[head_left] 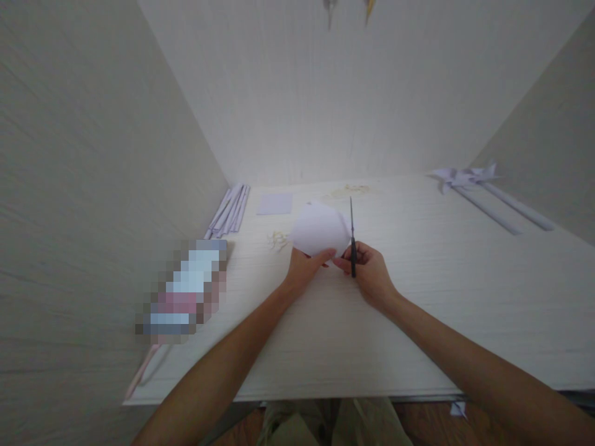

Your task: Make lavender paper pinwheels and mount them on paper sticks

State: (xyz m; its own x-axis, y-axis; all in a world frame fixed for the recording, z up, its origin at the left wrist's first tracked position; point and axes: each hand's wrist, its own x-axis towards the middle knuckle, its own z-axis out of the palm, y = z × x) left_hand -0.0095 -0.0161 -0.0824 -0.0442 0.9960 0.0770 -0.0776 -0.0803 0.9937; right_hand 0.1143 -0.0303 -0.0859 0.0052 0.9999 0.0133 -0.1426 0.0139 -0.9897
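Note:
My left hand (304, 267) pinches the near edge of a pale lilac paper sheet (318, 229) held up over the white table (418, 297). My right hand (369, 269) is closed around the dark handle of a pair of scissors (352, 238). Their thin blades point away from me along the paper's right edge. The two hands almost touch under the sheet.
A square lilac sheet (274, 203) and a bundle of rolled paper sticks (229, 210) lie at the back left. Paper scraps (277, 240) lie beside the held sheet. Two paper pinwheels on sticks (478, 186) rest at the back right. A blurred-out object (183, 291) sits left. Walls enclose three sides.

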